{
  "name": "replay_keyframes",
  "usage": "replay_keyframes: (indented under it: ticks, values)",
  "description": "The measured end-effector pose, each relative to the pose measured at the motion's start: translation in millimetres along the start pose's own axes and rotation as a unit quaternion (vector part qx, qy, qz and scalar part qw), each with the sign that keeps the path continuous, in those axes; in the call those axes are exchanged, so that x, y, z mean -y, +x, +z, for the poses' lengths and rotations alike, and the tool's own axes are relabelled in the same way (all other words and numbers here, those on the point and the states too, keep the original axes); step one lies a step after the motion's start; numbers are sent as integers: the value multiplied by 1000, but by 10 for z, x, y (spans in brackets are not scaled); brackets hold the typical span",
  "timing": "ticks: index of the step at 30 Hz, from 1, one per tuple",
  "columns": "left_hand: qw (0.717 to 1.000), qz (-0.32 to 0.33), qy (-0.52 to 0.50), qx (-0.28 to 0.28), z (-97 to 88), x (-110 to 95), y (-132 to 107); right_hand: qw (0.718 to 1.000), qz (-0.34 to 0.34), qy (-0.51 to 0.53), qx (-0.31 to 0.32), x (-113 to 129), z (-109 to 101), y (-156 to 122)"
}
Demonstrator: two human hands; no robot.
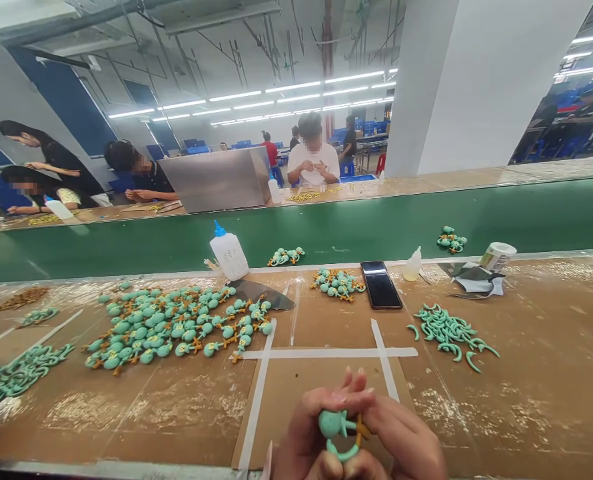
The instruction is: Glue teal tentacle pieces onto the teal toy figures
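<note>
The left hand (301,427) and right hand (406,433) are at the near edge of the worktop (536,407), above a square marked in white tape (326,353). Between them is one teal rubber figure (334,425) with orange parts and a curved teal strip. The fingers (349,399) of both hands are curled around it, pinching it from either side, and the thumbs are pressed beneath it.

Beyond the tape lies one large heap of finished figures (176,327), too many to count exactly. A smaller cluster of figures (336,283) lies beside one phone (380,285). Two more clusters (285,256) sit on the green conveyor belt (126,250), which runs between this worktop and the far side. Three heaps of teal strips are present: one at right (451,333) and two at left (21,373). There is one brown heap (21,298) at far left.

Two bottles stand near the belt: one with a blue cap (229,252) and one small (412,265). One tub (499,257) stands at right. Across the belt, at least six people (314,157) are visible, partly screened by a steel panel (216,179).
</note>
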State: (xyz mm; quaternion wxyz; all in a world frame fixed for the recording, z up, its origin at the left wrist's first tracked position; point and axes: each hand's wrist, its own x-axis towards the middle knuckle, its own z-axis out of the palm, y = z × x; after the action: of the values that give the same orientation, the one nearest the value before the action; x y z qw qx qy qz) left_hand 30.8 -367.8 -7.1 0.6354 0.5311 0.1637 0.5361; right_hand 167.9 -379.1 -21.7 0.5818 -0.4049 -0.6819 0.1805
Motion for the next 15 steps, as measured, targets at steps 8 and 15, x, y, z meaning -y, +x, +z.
replay_keyframes:
  ticks: [8,15]
  values:
    - [985,-2,163,-51,-187,-103,-59,996,-37,-63,54,-125,-159,116]
    - [760,-74,644,-50,-1025,-187,-220,963,42,-265,24,-747,-858,-196]
